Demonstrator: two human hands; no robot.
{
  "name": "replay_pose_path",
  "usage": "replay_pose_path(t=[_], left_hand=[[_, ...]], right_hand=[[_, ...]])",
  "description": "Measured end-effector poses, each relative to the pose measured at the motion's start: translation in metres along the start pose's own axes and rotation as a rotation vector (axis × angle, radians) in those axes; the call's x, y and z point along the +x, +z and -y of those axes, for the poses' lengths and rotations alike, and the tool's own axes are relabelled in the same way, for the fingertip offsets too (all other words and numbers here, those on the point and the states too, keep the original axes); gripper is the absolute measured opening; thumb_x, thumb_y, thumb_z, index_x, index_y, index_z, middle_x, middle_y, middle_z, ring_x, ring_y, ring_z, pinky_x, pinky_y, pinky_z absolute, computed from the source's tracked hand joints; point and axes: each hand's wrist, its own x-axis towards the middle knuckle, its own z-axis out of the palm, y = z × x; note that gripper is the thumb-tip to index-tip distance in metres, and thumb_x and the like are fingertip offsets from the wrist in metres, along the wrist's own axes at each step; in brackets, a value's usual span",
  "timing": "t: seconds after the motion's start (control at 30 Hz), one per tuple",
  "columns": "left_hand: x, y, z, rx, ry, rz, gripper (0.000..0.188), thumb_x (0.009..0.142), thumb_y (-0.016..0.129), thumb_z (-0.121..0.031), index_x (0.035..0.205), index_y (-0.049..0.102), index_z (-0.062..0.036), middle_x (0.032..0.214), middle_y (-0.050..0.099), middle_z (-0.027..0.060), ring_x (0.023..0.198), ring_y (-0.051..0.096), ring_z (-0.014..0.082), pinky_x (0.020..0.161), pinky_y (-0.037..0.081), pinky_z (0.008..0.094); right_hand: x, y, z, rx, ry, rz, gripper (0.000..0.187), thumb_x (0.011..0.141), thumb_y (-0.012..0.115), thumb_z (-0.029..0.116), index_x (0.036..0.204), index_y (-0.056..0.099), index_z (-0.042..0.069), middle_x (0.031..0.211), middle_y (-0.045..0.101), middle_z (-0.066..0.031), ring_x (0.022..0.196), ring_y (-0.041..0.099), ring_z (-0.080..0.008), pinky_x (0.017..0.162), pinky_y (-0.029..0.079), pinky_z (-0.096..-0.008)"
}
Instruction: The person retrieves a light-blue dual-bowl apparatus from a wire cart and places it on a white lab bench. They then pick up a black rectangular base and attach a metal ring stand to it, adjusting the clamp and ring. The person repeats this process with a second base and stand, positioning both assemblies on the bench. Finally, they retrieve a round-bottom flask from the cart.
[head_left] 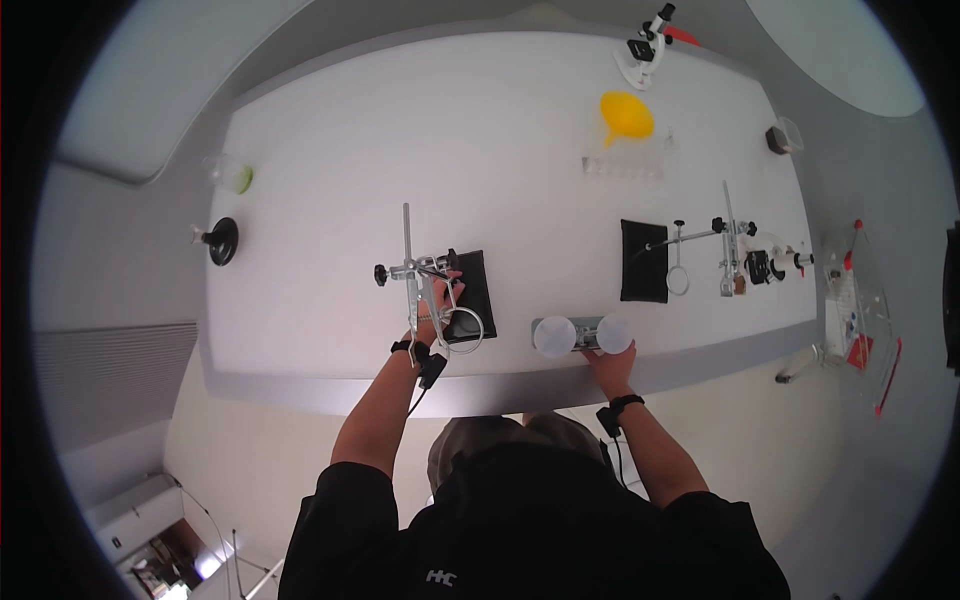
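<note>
My left hand (441,294) is closed at the retort stand (407,235) left of centre, partly hidden behind its clamps. The stand has a black rectangular base (478,295), an upright metal rod and a metal ring (465,329). At the table's front edge, my right hand (612,366) grips the near right side of a balance scale (586,334). Two round whitish pans (555,337) top the scale and cover part of its body. Some of my right fingers are hidden under the right pan.
A second retort stand (645,262) stands right, beside a microscope (768,264). Farther back are a yellow funnel (627,115), a clear tube rack (622,168) and another microscope (643,52). A flask with green contents (240,178) and a black round-based object (223,241) stand left.
</note>
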Motion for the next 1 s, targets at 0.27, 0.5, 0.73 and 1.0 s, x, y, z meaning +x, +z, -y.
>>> replay_pose_path(t=[0.27, 0.5, 0.73, 1.0], left_hand=[[0.006, 0.008, 0.066, 0.128, -0.017, 0.171, 0.019, 0.098, 0.055, -0.018, 0.106, 0.062, -0.0021, 0.109, 0.068, 0.0192, 0.116, 0.06, 0.0375, 0.092, 0.049, 0.0441], [0.017, -0.011, 0.096, 0.113, -0.157, 0.194, 0.018, 0.101, 0.049, -0.018, 0.106, 0.056, -0.0018, 0.111, 0.068, 0.0183, 0.12, 0.057, 0.0383, 0.096, 0.048, 0.0422], [0.001, -0.023, 0.122, 0.072, -0.091, 0.118, 0.018, 0.1, 0.051, -0.016, 0.111, 0.057, -0.0026, 0.117, 0.065, 0.023, 0.114, 0.059, 0.0417, 0.094, 0.048, 0.0426], [-0.073, -0.018, 0.123, 0.42, -0.001, -0.178, 0.032, 0.09, 0.062, -0.01, 0.12, 0.06, -0.001, 0.116, 0.061, 0.0234, 0.108, 0.059, 0.0402, 0.094, 0.046, 0.0461]], right_hand=[[0.022, 0.02, 0.027, 0.22, -0.009, -0.065, 0.073, 0.06, 0.091, 0.029, 0.12, 0.057, 0.005, 0.112, 0.06, -0.0149, 0.109, 0.054, -0.0361, 0.093, 0.043, -0.0479], [0.099, 0.072, 0.037, 0.015, -0.02, 0.042, 0.077, 0.062, 0.089, 0.031, 0.126, 0.054, 0.006, 0.124, 0.054, -0.0149, 0.117, 0.047, -0.0351, 0.099, 0.039, -0.0461], [0.168, 0.094, 0.051, -0.122, -0.222, 0.129, 0.07, 0.067, 0.086, 0.034, 0.122, 0.056, 0.005, 0.123, 0.054, -0.0156, 0.108, 0.051, -0.0342, 0.091, 0.042, -0.0463], [0.146, 0.072, 0.03, -0.13, -0.301, -0.032, 0.054, 0.076, 0.077, 0.023, 0.121, 0.055, 0.002, 0.113, 0.057, -0.0191, 0.104, 0.055, -0.0371, 0.087, 0.047, -0.0458]])
